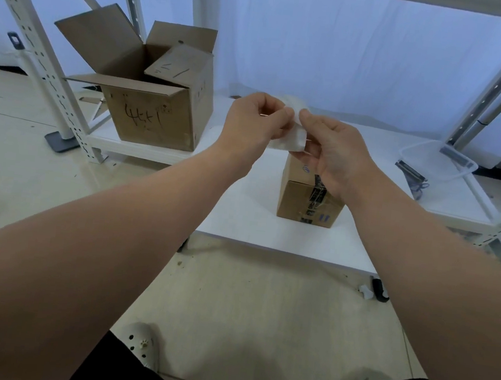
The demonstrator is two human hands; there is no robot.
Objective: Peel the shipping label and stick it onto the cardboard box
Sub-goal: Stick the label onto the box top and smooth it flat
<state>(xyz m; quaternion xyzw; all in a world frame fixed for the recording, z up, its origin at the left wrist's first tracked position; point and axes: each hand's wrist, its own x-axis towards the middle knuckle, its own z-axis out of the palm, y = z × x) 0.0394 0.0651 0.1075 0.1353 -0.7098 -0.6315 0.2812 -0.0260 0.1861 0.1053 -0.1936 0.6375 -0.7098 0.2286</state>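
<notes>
**A:** Through the head camera, where is the white paper shipping label (pixel 290 138)?

**B:** Just above the far end of the small brown taped cardboard box (pixel 307 200), caught between both hands. The left hand (pixel 250 123) pinches the label's left edge with curled fingers. The right hand (pixel 331 156) nips its upper right corner between thumb and forefinger, with the other fingers folded beneath.

**A:** And the arms?

**B:** Both bare forearms reach forward and converge over that box, the backs of the hands facing the camera.

**A:** How does the label look?

**B:** A blank white sheet, bowed rather than flat. Its upper part curls away behind the fingertips, too blurred to tell whether a layer is separating.

**A:** The box itself?

**B:** It stands on the low white table (pixel 269 238), with clear tape and dark print across its top. Well to its left sits a large open brown cardboard box (pixel 155 114), and to its right a clear plastic tray (pixel 439 160).
</notes>
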